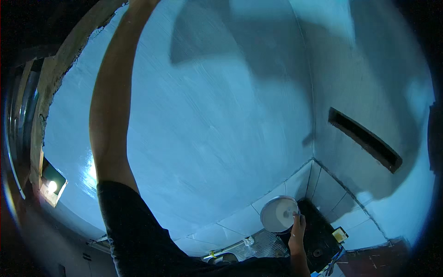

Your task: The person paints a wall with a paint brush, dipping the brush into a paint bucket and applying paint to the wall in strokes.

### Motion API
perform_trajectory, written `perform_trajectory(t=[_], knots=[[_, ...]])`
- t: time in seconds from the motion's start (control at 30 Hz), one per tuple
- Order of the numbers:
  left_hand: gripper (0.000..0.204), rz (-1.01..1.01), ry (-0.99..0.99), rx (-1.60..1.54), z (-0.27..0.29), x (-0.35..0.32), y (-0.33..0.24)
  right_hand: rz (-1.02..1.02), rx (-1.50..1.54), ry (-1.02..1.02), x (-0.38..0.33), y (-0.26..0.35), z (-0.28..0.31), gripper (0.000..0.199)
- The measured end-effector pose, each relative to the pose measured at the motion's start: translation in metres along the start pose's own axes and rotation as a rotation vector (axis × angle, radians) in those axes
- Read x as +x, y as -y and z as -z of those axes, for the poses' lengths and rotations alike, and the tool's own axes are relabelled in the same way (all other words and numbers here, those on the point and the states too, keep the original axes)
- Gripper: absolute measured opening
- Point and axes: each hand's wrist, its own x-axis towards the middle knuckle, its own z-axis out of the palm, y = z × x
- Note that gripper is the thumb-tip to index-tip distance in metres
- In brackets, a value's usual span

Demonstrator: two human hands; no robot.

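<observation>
Pale blue plaster covers the wall (221, 129), and the left arm (110, 106) stretches straight up along it, its hand out of the picture (so its grip cannot be told). Low at the right, well apart from that reach, the right hand (297, 228) clasps the rim of a round white paint bucket (278, 213), held near the tiled corner (318, 184).

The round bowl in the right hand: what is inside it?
The bowl, held at its rim by the right hand, contains a pale whitish material. Its depth and any tool inside cannot be made out.
</observation>
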Motion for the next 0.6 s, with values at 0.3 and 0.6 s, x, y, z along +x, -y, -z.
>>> perform_trajectory(t=[0.3,0.6], knots=[[0.026,-0.668,0.272,0.0,-0.005,-0.119,-0.01,0.065,0.013,0.048,0.011,0.006,-0.002,0.033],[0.017,-0.148,0.33,-0.498,0.02,-0.205,-0.077,-0.017,-0.008,0.054,0.016,-0.009,0.004,0.036]])
